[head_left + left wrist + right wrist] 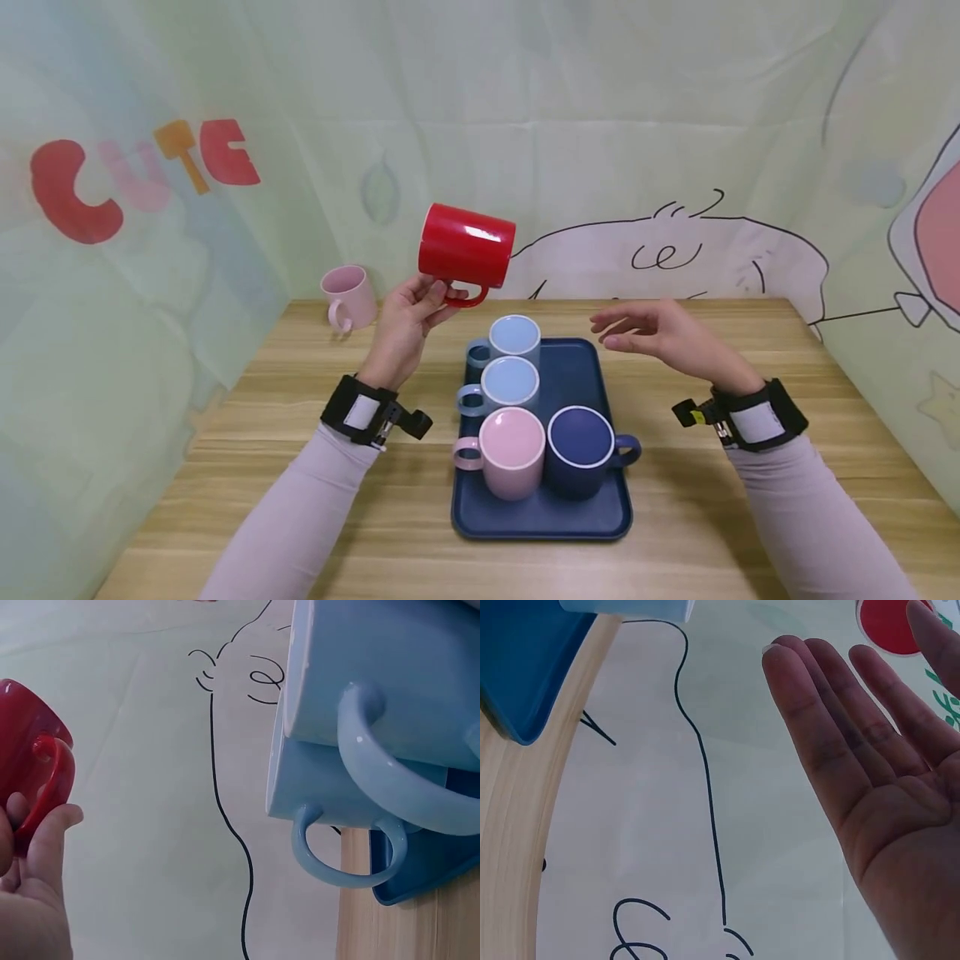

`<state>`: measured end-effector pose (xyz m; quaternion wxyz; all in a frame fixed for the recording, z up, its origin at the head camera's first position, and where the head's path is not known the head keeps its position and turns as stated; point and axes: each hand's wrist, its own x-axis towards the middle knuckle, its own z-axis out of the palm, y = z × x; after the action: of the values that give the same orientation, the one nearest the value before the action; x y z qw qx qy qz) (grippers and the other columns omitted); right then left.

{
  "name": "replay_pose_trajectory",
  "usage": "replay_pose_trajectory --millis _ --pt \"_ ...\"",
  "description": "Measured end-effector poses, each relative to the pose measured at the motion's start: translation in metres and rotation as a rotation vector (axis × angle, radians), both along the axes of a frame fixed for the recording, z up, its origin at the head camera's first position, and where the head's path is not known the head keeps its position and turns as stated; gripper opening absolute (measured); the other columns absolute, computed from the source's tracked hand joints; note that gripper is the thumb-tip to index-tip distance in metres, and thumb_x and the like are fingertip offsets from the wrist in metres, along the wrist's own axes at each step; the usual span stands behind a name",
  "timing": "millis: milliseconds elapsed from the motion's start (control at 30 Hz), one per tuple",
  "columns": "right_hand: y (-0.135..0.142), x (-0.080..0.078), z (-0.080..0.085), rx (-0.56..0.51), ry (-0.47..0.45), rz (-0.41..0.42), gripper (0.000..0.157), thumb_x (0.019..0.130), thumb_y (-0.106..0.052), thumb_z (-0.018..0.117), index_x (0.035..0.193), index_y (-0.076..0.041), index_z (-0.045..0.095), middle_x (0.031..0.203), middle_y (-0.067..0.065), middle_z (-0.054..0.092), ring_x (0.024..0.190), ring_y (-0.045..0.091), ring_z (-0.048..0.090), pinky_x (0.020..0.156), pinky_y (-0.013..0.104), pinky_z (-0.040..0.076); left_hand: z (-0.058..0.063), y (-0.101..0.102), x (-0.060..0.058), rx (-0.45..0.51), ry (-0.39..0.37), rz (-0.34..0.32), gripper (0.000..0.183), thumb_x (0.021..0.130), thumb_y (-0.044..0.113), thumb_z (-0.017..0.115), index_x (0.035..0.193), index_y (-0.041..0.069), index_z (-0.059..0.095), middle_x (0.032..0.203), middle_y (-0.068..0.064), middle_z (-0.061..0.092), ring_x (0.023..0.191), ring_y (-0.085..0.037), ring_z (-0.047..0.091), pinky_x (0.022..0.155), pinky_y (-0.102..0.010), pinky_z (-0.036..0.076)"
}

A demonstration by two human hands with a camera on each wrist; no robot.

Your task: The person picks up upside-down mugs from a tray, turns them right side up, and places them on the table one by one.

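My left hand (405, 321) holds a glossy red mug (467, 243) by its handle, thumb and fingers pinching it. Tipped onto its side in the air, the mug hangs above the far left of a dark blue tray (542, 528). On that tray stand two light blue mugs (510, 383), a pink mug (513, 454) and a navy mug (581, 450), apparently with their bases up. Only the navy handle points right. To the right of the tray's far end, my right hand (651, 332) hovers with extended, slightly bent fingers, touching nothing.
Another pink mug (350, 297) stands upright at the table's far left corner, its handle toward me. The wooden table (262, 392) meets a printed fabric backdrop (600, 125) along its back and sides.
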<state>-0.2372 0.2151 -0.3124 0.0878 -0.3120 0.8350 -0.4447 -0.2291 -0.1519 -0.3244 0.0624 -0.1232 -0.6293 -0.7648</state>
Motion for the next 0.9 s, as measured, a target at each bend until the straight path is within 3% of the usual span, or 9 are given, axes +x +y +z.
replay_pose_trajectory --millis 167,300,467,567,700,900 --pt "0.004 0.007 -0.006 -0.03 -0.013 0.002 0.038 0.1 -0.012 0.071 0.136 -0.002 0.066 0.13 0.016 0.07 0.114 0.035 0.07 0.092 0.032 0.06 -0.002 -0.004 0.001 -0.019 0.002 0.011 0.038 0.107 0.01 0.057 0.143 -0.002 0.055 0.115 -0.008 0.068 0.107 -0.024 0.07 0.098 -0.032 0.056" --pt "0.006 0.01 -0.01 -0.017 -0.005 0.011 0.038 0.1 -0.01 0.071 0.136 0.0 0.065 0.13 0.019 0.069 0.113 0.036 0.07 0.091 0.03 0.06 -0.002 -0.007 0.003 -0.017 0.001 0.017 0.037 0.107 0.01 0.056 0.142 -0.003 0.055 0.113 -0.008 0.068 0.108 -0.026 0.07 0.098 -0.033 0.056" --pt "0.011 0.013 -0.009 0.075 0.062 0.023 0.035 0.098 -0.011 0.073 0.131 -0.002 0.069 0.124 0.014 0.073 0.11 0.028 0.072 0.088 0.028 0.06 -0.003 -0.012 0.003 -0.036 0.013 0.036 0.035 0.107 0.011 0.056 0.14 -0.003 0.057 0.112 -0.008 0.067 0.107 -0.024 0.07 0.098 -0.034 0.056" --pt "0.012 0.015 -0.006 0.145 0.091 0.042 0.034 0.097 -0.015 0.076 0.128 -0.003 0.071 0.119 0.011 0.075 0.107 0.023 0.072 0.087 0.034 0.061 -0.003 -0.016 0.004 -0.047 0.022 0.062 0.036 0.107 0.011 0.057 0.141 -0.002 0.057 0.115 -0.008 0.068 0.105 -0.022 0.069 0.097 -0.033 0.057" --pt "0.015 0.019 0.0 0.218 0.082 0.076 0.035 0.095 -0.021 0.078 0.125 -0.005 0.073 0.114 0.006 0.075 0.101 0.018 0.072 0.086 0.038 0.061 -0.003 -0.021 0.003 -0.052 0.047 0.081 0.035 0.107 0.011 0.057 0.14 -0.001 0.059 0.114 -0.009 0.068 0.105 -0.021 0.068 0.095 -0.03 0.058" --pt "0.018 0.025 0.003 0.341 0.036 0.162 0.041 0.095 -0.034 0.077 0.124 -0.006 0.073 0.111 -0.001 0.075 0.099 0.014 0.071 0.085 0.031 0.06 -0.004 -0.027 0.0 -0.028 0.049 0.112 0.033 0.106 0.012 0.059 0.137 0.002 0.063 0.113 -0.009 0.069 0.105 -0.022 0.07 0.095 -0.03 0.057"
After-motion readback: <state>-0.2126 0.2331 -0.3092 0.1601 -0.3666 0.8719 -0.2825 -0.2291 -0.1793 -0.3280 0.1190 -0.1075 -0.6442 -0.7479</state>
